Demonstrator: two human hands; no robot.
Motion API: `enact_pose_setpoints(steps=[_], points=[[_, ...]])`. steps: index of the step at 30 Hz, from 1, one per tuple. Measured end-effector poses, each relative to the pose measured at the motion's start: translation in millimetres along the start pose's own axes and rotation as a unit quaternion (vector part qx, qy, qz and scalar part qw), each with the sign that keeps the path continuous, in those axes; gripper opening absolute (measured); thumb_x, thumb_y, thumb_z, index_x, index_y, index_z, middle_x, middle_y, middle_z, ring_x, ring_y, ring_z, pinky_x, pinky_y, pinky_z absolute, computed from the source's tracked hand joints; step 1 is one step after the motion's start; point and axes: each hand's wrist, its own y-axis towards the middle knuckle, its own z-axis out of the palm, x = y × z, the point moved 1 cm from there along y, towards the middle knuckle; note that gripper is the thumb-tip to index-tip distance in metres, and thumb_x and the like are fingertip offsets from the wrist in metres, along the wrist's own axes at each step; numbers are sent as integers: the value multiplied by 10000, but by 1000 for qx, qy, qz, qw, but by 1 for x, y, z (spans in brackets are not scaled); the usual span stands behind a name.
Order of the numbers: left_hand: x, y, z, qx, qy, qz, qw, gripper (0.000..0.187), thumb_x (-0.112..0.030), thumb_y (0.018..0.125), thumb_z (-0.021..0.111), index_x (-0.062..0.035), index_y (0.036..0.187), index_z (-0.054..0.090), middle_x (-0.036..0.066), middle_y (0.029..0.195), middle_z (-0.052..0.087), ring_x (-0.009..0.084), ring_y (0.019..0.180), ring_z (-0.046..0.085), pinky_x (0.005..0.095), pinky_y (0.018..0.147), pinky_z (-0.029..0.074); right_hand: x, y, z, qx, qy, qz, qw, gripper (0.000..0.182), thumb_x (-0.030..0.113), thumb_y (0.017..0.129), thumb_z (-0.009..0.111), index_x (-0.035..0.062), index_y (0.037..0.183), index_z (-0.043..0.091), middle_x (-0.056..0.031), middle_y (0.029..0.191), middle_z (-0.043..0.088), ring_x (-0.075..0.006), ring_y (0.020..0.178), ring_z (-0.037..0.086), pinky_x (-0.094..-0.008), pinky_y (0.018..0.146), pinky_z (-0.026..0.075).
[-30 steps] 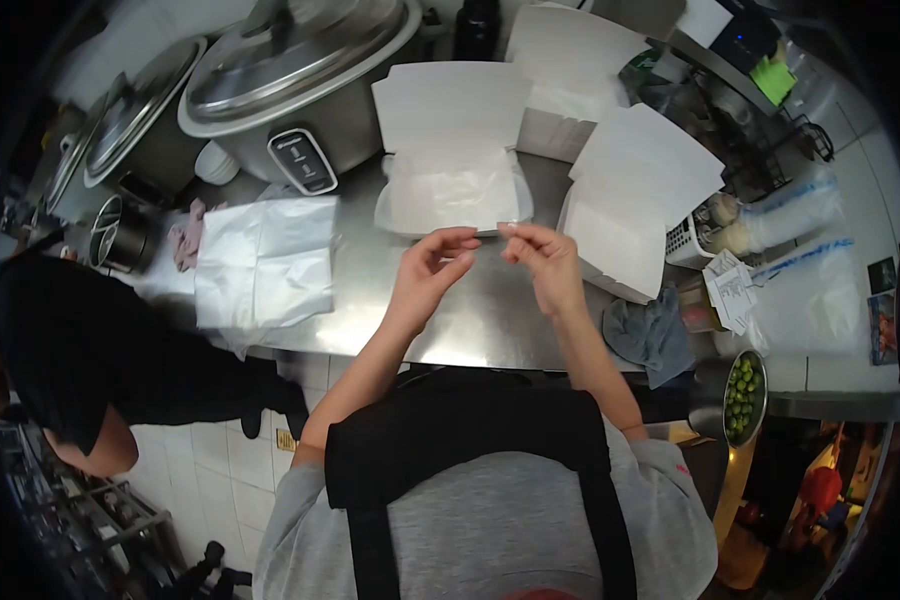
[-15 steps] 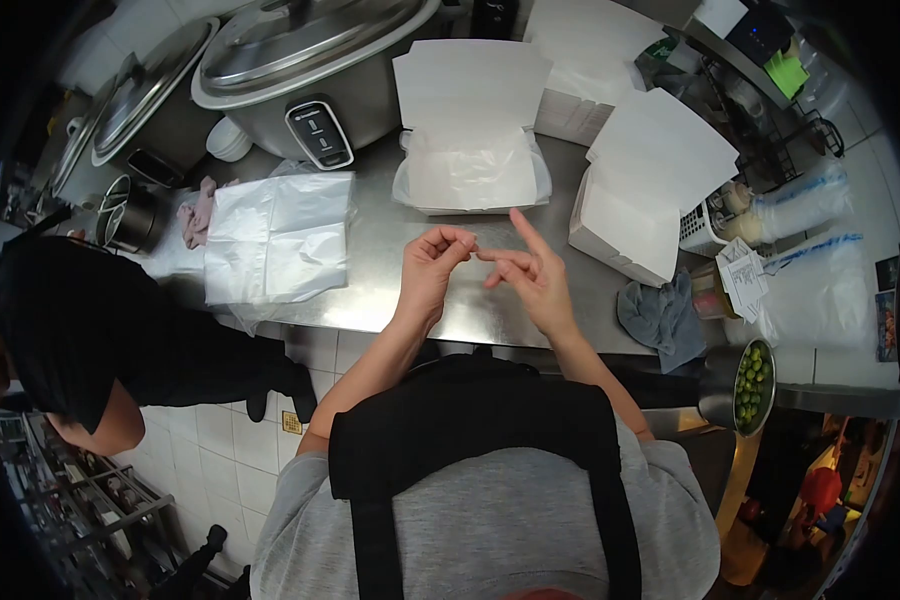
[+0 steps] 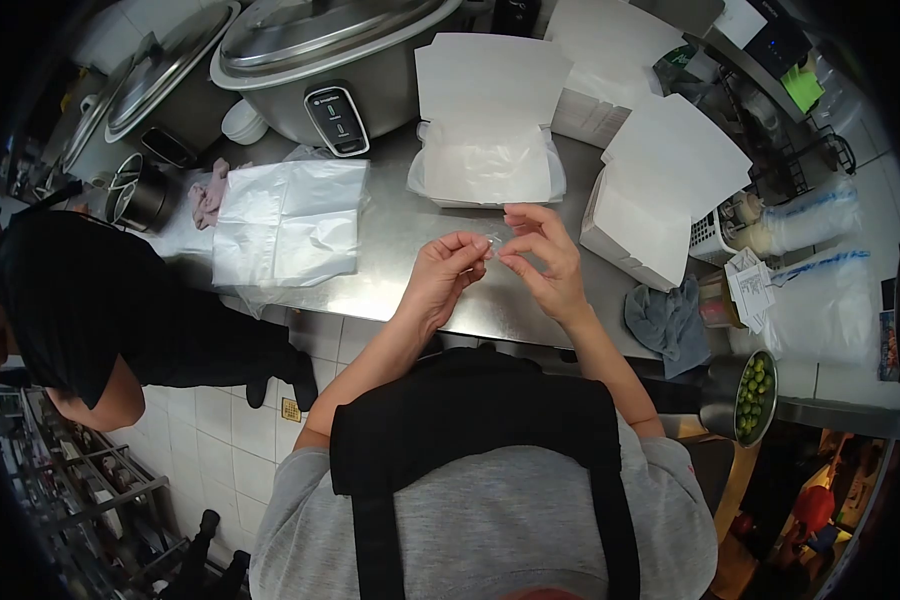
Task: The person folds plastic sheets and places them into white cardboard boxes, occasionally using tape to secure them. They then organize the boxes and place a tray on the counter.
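Note:
Over the steel counter (image 3: 400,270), my left hand (image 3: 447,275) pinches a small bit of clear plastic (image 3: 495,243) between thumb and forefinger. My right hand (image 3: 548,262) meets it from the other side, thumb and forefinger closed at the plastic and the other fingers raised. What exactly the bit is, I cannot make out. Just beyond the hands stands a lidded white cardboard box (image 3: 488,120), lid up, lined with clear film. To the right is another white box (image 3: 660,190) with its lid raised.
Flat plastic bags (image 3: 290,225) lie on the counter's left, below a large rice cooker (image 3: 338,70). A grey cloth (image 3: 667,325) and a metal pot of green fruit (image 3: 755,400) are at right. Another person in black (image 3: 80,300) stands at left.
My right hand has turned, its forefinger no longer pointing up, and thumb and forefinger now close at the plastic. The view has shifted slightly.

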Motion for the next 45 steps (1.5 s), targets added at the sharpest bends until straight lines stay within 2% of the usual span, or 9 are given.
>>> enact_pose_setpoints(steps=[6, 10, 12, 16, 24, 31, 37, 40, 45], points=[[0, -3, 10, -9, 185, 140, 973, 70, -78, 832, 639, -21, 872, 644, 21, 802, 643, 70, 723, 575, 208, 692, 459, -7, -5, -1, -2, 0, 85, 996, 88, 4, 716, 661, 27, 758, 587, -111, 1115, 531, -251, 1034, 534, -332, 892, 417], [12, 2, 5, -1, 223, 145, 964, 59, -43, 802, 663, -11, 850, 648, 30, 792, 648, 71, 733, 580, 205, 693, 457, -12, -10, -8, 15, -8, 122, 992, 88, 1, 710, 659, 29, 764, 595, -101, 1112, 534, -229, 1042, 527, -324, 886, 417], [14, 3, 6, 11, 149, 96, 984, 59, -31, 798, 661, -7, 850, 649, 38, 799, 651, 79, 731, 586, 207, 694, 461, -19, -13, -15, 13, 251, 202, 947, 101, 17, 717, 654, 36, 801, 602, -92, 1090, 545, -208, 1018, 535, -313, 868, 418], [16, 3, 11, 48, 182, 36, 981, 62, -33, 798, 661, -8, 854, 647, 40, 803, 652, 83, 742, 590, 211, 701, 464, -16, -15, -27, 14, 173, 195, 965, 124, 42, 730, 652, 42, 844, 604, -82, 1069, 555, -187, 1002, 534, -308, 851, 420], [23, 13, 6, 60, 163, -28, 984, 54, -37, 803, 651, -19, 853, 642, 37, 795, 647, 84, 733, 589, 212, 706, 466, 6, -28, -36, 104, -100, 24, 989, 130, 46, 744, 632, 26, 867, 595, -95, 1045, 552, -270, 984, 530, -327, 824, 428], [25, 14, 10, 119, 172, -31, 977, 66, -15, 789, 655, -8, 853, 646, 43, 792, 651, 83, 721, 591, 201, 689, 465, 2, -33, -37, 44, -70, 71, 994, 106, 44, 741, 640, 30, 839, 602, -95, 1069, 547, -275, 987, 530, -351, 833, 421], [28, 14, 13, 133, 249, -4, 959, 53, -32, 795, 646, -14, 845, 648, 37, 786, 650, 86, 734, 580, 209, 705, 448, -3, -42, -38, 89, -180, -21, 979, 202, 61, 697, 679, 51, 891, 622, -94, 1055, 558, -267, 972, 543, -345, 831, 439], [31, 18, 8, 128, 208, -33, 969, 35, -46, 804, 637, -23, 829, 642, 21, 769, 635, 80, 717, 567, 211, 690, 451, 4, -41, -40, 121, -196, -72, 971, 218, 77, 669, 698, 58, 873, 622, -84, 1016, 561, -262, 936, 547, -373, 825, 443], [45, 23, -4, 112, -36, -239, 964, 46, -61, 821, 601, -47, 861, 621, 1, 768, 601, 76, 652, 531, 251, 676, 493, -6, -54, -31, 87, -281, -140, 945, 202, 77, 697, 642, 44, 892, 604, -81, 925, 562, -275, 886, 547, -398, 862, 425]])
